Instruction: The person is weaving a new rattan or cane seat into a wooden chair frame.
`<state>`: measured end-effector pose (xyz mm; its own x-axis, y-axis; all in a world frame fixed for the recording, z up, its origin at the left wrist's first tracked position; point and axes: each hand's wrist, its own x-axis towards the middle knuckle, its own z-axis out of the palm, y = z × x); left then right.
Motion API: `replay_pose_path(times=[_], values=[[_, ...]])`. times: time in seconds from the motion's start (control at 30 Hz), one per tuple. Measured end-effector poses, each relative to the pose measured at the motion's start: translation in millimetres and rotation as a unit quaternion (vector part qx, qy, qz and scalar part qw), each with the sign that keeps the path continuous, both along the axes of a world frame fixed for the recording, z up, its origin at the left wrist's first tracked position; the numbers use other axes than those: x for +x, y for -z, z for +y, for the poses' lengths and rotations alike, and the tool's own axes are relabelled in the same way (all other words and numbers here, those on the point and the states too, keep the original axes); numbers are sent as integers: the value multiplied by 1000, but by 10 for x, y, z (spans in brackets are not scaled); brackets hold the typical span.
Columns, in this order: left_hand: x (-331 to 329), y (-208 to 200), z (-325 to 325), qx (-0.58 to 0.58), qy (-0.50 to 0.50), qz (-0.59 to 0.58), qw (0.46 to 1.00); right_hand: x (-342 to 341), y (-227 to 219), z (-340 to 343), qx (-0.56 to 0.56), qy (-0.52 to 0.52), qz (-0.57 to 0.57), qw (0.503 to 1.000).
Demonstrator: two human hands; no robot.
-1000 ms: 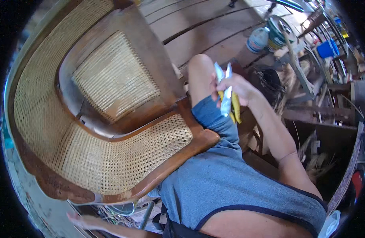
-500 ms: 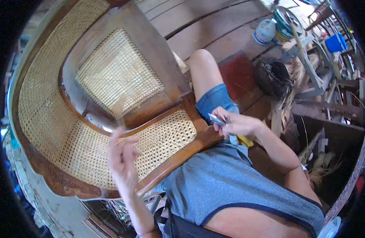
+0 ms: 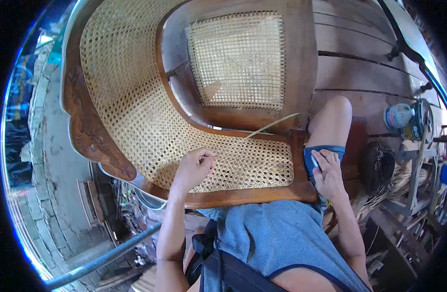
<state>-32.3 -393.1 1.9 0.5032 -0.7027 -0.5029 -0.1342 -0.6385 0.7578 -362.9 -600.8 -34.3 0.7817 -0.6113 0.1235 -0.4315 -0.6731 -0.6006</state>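
- From my end of the feed, I see the chair (image 3: 248,195) filling the left and middle of the scene, its cane weave (image 3: 126,97) curving from the far left round to the near middle
- I have the left hand (image 3: 193,168) over the near part of the weave, the grip pressed together, thumb against forefinger, pinching a thin pale strip (image 3: 269,125)
- The strip runs from those fingers to the far right, its other end by the chair's wooden seat frame; its near part is hard to pick out against the weave
- My right hand (image 3: 329,173) is at the right, on the blue shorts (image 3: 308,155), its grip curled round a tool (image 3: 314,161) of which I make out only a pale part; I cannot tell its kind from here
- Far of the left hand I see the chair's cane panel (image 3: 238,63), set in a broad wooden frame
- Carved wood (image 3: 94,138) edges the chair at the left
- To the right of the knee lies the plank floor (image 3: 352,75), with a plastic jug (image 3: 398,116) beside a green bucket (image 3: 418,124)
- Nearer than these I see a dark bundle (image 3: 377,163), just left of a wooden frame (image 3: 414,180)
- At the near left a metal pipe (image 3: 104,255) slants across my view
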Motion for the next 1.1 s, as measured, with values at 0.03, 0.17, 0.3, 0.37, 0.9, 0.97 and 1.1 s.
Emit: replay_pose_path(times=[0.03,0.17,0.3,0.37,0.9,0.97,1.1], values=[[24,51,65,-20,6,-33,999,41,-20,-36,13,-10,-34,999],[44,-46,-7,-18,-8,-73,997,25,7,-147,89,7,-59,994],[297,162,-39,-17,19,-122,992,186,-199,-113,95,59,104,988],[225,80,-127,9,42,-154,987,107,-165,-65,45,70,111,990],[89,332,-47,-2,0,-83,997,292,-58,-152,142,-14,179,973],[110,341,-44,3,9,-93,996,350,-112,-190,96,-9,242,966],[132,389,-9,-26,-12,-81,996,255,-117,-379,131,-34,211,968]])
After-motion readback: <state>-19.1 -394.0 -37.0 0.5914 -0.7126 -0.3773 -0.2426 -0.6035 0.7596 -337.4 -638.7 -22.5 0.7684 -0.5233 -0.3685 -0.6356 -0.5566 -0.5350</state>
